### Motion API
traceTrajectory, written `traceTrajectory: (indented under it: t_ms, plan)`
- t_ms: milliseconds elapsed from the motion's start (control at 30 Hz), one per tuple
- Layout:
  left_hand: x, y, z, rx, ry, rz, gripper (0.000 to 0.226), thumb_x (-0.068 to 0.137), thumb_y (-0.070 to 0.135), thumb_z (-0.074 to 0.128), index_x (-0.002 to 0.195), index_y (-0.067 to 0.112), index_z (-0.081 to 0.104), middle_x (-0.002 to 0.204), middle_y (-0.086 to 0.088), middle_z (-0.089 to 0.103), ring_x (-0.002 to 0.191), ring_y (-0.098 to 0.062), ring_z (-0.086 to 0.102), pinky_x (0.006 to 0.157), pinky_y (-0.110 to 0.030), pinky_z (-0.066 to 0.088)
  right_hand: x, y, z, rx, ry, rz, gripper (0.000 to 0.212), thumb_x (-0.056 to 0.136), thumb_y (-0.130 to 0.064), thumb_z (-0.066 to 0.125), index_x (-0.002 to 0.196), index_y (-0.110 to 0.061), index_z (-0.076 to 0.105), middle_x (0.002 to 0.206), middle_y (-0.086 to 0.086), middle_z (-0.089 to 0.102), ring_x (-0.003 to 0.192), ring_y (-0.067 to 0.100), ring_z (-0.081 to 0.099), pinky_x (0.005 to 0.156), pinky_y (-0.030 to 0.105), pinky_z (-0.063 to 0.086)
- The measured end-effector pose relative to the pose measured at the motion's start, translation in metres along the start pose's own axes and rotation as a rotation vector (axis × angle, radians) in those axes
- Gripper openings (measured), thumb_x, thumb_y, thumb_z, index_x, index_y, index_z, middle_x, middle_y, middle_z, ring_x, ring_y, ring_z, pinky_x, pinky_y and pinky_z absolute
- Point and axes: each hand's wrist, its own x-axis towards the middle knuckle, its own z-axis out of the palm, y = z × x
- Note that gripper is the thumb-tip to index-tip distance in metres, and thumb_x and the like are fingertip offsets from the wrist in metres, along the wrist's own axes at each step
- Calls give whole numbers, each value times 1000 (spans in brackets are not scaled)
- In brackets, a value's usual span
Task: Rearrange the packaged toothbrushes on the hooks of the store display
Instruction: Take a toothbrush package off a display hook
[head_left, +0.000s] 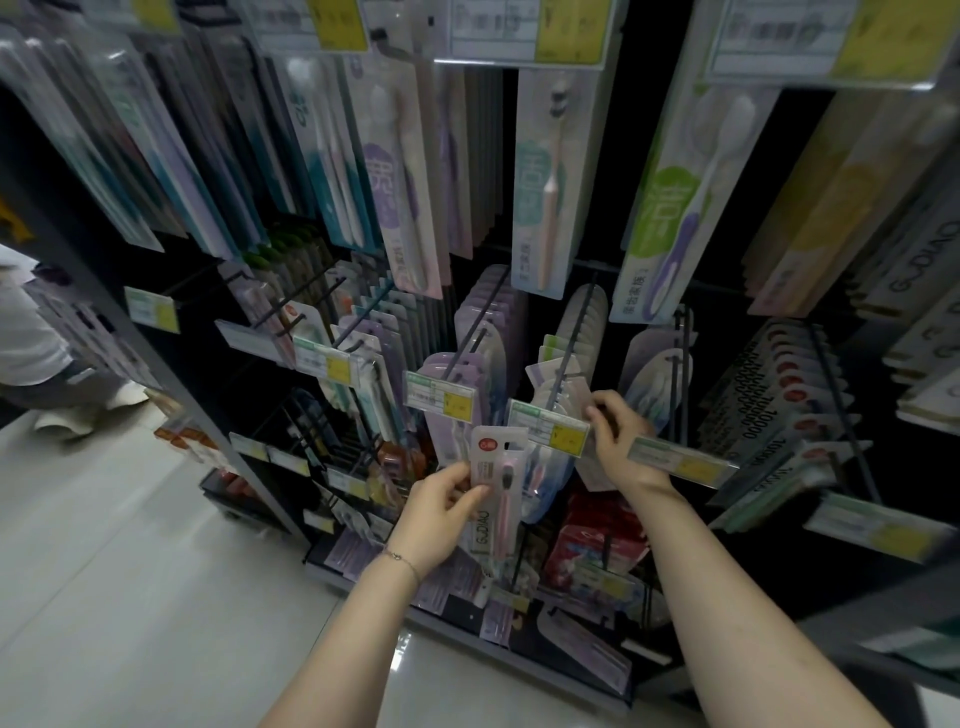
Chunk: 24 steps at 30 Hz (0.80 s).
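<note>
Step in hand, by my reading: hang the pink packaged toothbrush (496, 483) on the hook (574, 338) at the display's lower middle. To do it well, line the hang-hole up with the hook tip behind the price tag (550, 428), then slide it straight back.

Left hand (447, 499): curled round the pack's lower half, thumb across its face, just below the tag.

Right hand (621, 436): fingers bent, pinching the front pack (569, 397) on that hook.

left hand (448, 501) pinching, right hand (621, 434) pinching higher
</note>
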Motion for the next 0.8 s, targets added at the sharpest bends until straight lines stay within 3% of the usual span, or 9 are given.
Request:
traceTrajectory:
  t_ms: [200, 367, 700, 800]
  plan:
    - [1, -11, 3, 66, -96, -21, 12, 97, 27, 62, 105, 26, 71, 98, 4, 74, 89, -18, 70, 82, -43, 59, -1, -4, -2, -44, -2, -5, 13, 102, -19, 49, 102, -16, 61, 89, 0, 65, 81, 13, 59, 68, 24, 40]
    - [3, -12, 7, 155, -196, -19, 23, 92, 45, 58, 102, 26, 66, 94, -10, 70, 86, -28, 66, 81, -48, 57, -2, -5, -1, -46, 11, -13, 13, 102, -17, 50, 103, -14, 62, 88, 0, 65, 79, 10, 56, 64, 4, 34]
    - [10, -2, 10, 130, -187, -18, 12, 100, 23, 58, 106, 20, 68, 86, -2, 69, 74, -21, 64, 78, -40, 56, 5, -2, 1, 56, 24, -11, 11, 99, -14, 55, 98, -13, 65, 85, -1, 65, 77, 10, 58, 65, 4, 40]
    - [13, 1, 11, 116, -188, -11, 12, 100, 25, 58, 105, 20, 68, 89, -5, 70, 79, -27, 65, 79, -43, 58, 5, -2, -1, 36, 16, -2, 10, 99, -15, 54, 98, -14, 65, 83, -3, 64, 74, -1, 56, 64, 2, 39]
